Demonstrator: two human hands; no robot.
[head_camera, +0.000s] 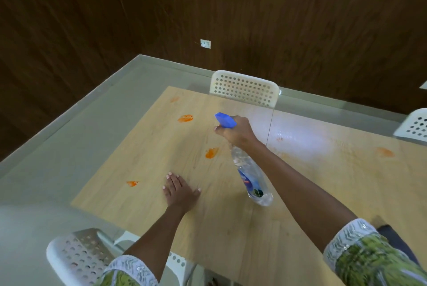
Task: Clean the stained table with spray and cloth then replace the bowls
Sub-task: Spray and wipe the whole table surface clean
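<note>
I held the spray bottle (250, 175) in my right hand (235, 132), clear plastic with a blue label and a blue trigger head (225, 120), tilted so its base swung toward me and its nozzle pointed left and far over the table (231, 221). The pale wood top carried orange stains: one far left (174, 99), a bright one (185, 118) just left of the nozzle, one (211, 153) below my hand, one near left (132, 183), and a fainter smear at the right (384, 152) (a wet sheen lay beside it).
</note>
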